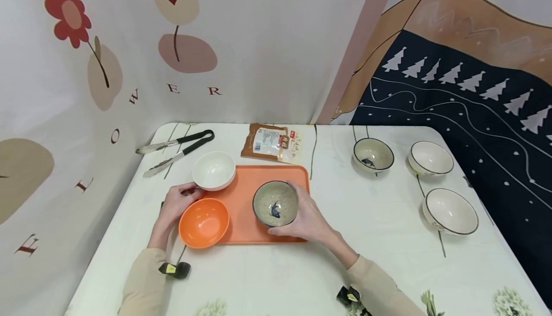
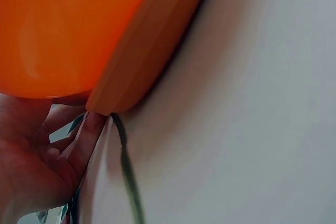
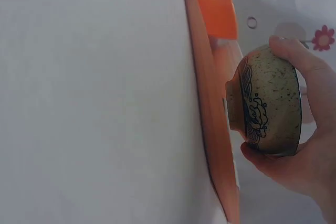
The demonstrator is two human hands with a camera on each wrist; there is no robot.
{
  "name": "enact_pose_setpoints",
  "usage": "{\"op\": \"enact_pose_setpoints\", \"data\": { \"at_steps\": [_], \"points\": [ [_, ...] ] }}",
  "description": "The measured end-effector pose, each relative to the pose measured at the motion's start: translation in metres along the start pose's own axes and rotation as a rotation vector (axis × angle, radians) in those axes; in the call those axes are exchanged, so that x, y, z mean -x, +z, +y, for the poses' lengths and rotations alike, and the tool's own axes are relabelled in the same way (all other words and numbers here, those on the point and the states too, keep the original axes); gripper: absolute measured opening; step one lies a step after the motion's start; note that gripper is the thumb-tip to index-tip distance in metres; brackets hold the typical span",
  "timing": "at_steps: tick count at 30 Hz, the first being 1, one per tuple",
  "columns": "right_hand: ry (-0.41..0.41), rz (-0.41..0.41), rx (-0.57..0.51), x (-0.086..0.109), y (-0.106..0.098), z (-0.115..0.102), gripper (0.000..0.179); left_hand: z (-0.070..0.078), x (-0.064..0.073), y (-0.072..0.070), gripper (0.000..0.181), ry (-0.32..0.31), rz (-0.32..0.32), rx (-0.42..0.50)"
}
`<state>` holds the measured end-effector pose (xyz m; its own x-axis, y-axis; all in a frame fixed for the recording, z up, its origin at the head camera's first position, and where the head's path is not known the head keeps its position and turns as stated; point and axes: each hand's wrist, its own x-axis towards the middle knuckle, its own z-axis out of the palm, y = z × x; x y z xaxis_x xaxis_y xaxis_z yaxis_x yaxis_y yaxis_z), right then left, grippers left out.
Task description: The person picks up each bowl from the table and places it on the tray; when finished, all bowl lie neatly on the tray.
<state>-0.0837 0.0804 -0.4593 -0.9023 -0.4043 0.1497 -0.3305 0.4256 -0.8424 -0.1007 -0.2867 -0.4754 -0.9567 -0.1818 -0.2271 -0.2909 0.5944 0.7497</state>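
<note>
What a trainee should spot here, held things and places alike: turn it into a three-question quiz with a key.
1. Multiple choice: the right hand holds (a) a solid orange bowl, (b) a fish-patterned bowl, (c) a plain white bowl.
2. True or false: the black-handled tongs lie outside the orange tray.
3. Count: in the head view, how many bowls stand right of the tray?

Key: 1. b; 2. true; 3. three.

- You have room at six o'clock of the tray (image 1: 240,210), between your sleeves (image 1: 144,277).
- Orange bowl (image 1: 204,223) blocks you at eight, white bowl (image 1: 214,170) at ten.
</note>
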Motion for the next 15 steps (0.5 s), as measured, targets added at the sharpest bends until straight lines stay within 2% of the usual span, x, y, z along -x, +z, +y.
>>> {"op": "enact_pose_setpoints", "data": {
  "at_steps": [8, 15],
  "points": [
    [-0.011, -0.108, 0.035, -0.001, 0.021, -0.006, 0.125, -0.002, -0.001, 0.000, 0.040, 0.046, 0.016, -0.009],
    [-0.046, -0.150, 0.064, -0.002, 0.029, -0.010, 0.124, -0.001, -0.001, -0.002, 0.044, 0.029, 0.005, -0.016]
  ]
}}
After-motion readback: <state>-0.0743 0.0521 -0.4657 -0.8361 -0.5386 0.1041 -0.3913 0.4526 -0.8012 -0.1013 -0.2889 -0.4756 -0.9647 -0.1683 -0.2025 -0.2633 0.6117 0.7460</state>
